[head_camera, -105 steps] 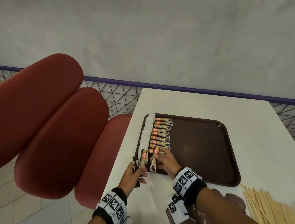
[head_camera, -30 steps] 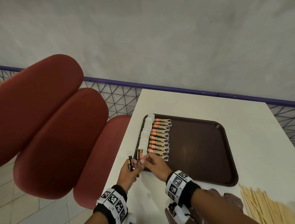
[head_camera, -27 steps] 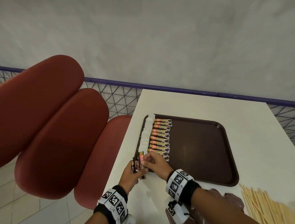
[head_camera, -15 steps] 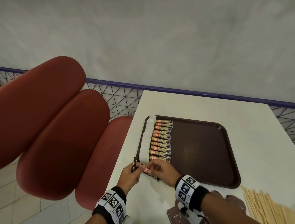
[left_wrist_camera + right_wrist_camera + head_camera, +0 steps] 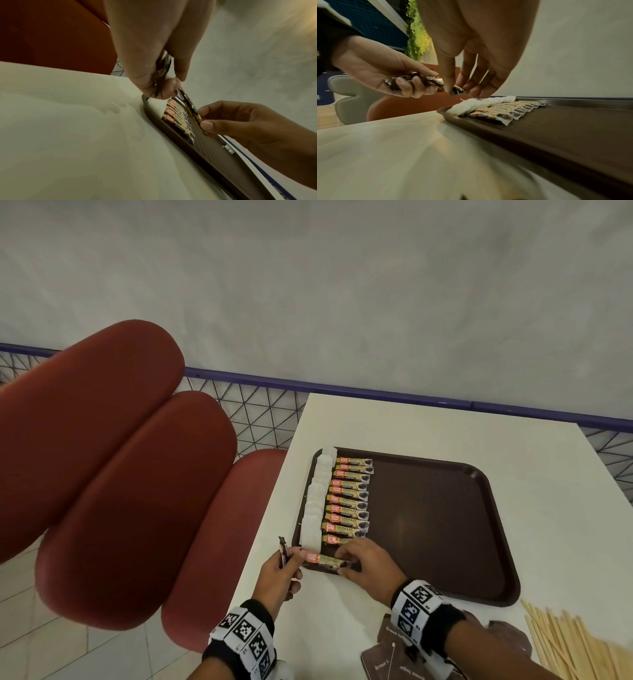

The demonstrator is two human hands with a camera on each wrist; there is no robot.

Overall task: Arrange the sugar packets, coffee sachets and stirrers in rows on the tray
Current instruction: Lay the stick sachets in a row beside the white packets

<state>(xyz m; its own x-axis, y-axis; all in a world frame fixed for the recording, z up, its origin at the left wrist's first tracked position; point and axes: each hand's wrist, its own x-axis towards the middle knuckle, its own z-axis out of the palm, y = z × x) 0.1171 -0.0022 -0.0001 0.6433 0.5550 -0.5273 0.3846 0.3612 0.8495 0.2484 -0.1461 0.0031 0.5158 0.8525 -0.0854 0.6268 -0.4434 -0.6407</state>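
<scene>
A brown tray (image 5: 445, 525) lies on the white table. Along its left side runs a column of white sugar packets (image 5: 314, 501), with a row of coffee sachets (image 5: 349, 501) beside it. My right hand (image 5: 342, 559) pinches one coffee sachet (image 5: 325, 559) level over the tray's near-left corner. The left hand (image 5: 291, 556) grips a small bundle of sachets (image 5: 282, 549), and its thumb touches the orange end of the level one. In the left wrist view that sachet (image 5: 190, 108) spans between both hands. The right wrist view shows my fingertips (image 5: 447, 88) on its dark end (image 5: 457, 91).
Wooden stirrers (image 5: 575, 645) lie in a pile at the table's near right. Brown sugar packets (image 5: 383, 655) sit under my right wrist. Red padded chairs (image 5: 120, 491) stand close to the table's left edge. A purple rail and wire mesh (image 5: 260, 412) run behind.
The right hand laid one more sachet in the row, drew another from the left hand's bundle, and now holds it level above the tray's near-left corner.
</scene>
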